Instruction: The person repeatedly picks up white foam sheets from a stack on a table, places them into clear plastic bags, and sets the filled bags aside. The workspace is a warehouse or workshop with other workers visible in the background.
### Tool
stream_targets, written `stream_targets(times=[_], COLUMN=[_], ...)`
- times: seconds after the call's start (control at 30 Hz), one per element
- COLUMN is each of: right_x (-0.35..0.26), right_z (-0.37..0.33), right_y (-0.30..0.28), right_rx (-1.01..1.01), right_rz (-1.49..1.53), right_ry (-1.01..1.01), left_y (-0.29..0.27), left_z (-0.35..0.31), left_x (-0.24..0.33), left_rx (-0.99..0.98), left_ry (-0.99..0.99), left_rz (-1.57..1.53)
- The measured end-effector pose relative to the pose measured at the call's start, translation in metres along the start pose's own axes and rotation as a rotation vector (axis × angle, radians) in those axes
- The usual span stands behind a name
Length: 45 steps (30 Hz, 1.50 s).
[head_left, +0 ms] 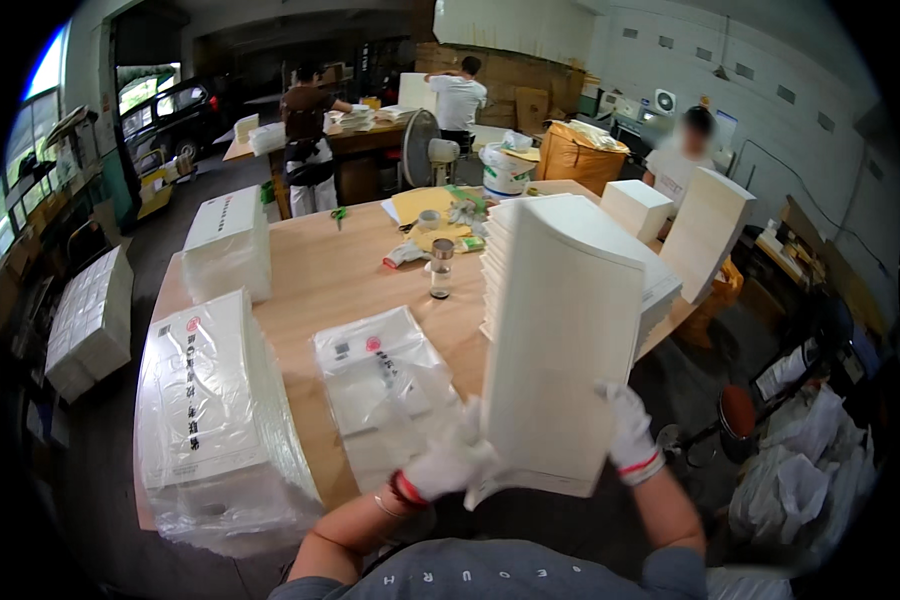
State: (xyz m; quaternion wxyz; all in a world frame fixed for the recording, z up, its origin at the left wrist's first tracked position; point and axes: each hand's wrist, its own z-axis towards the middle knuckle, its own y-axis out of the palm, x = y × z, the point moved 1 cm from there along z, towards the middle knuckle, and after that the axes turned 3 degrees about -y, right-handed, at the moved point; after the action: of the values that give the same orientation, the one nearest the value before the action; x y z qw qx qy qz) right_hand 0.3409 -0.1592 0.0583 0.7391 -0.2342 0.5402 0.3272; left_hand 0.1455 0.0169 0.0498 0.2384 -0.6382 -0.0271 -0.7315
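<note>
A thick stack of off-white paper sheets stands upright and slightly bowed between my gloved hands, at the table's near edge. My left hand, in a white glove with a red cuff, grips its lower left edge. On the opposite edge, my right hand, gloved alike, has its fingers closed. A flat see-through plastic bag with printed marks lies on the table beside my left hand. Behind the held sheets rises a tall pile of paper, partly hidden by them.
Plastic-wrapped paper stacks line the left of the wooden table. A lidded glass jar, tape roll and green scissors lie farther back. A person at the right is near another upright paper stack. Two people work behind.
</note>
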Motion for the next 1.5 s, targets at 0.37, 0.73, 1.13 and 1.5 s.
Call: stream_targets(times=[0.37,0.73,1.13,1.5], right_x=[0.082,0.184,0.298,0.199], right_z=[-0.053,0.009,0.091,-0.046], right_y=[0.059,0.106,0.129,0.078], right_rx=[-0.005,-0.673,-0.510,-0.964], right_rz=[-0.596,-1.220,-1.218,-0.976], right_ry=[-0.373,0.431,0.268,0.371], left_y=[-0.047,0.037,-0.073,-0.002], left_z=[0.015,0.027,-0.044,-0.162], left_x=[-0.091,-0.122,-0.324,-0.190], left_rx=[0.688,0.294,0.774,0.547], left_ry=[0.075,0.083,-0.206,-0.785], left_rz=[0.918,0.626,0.654,0.380])
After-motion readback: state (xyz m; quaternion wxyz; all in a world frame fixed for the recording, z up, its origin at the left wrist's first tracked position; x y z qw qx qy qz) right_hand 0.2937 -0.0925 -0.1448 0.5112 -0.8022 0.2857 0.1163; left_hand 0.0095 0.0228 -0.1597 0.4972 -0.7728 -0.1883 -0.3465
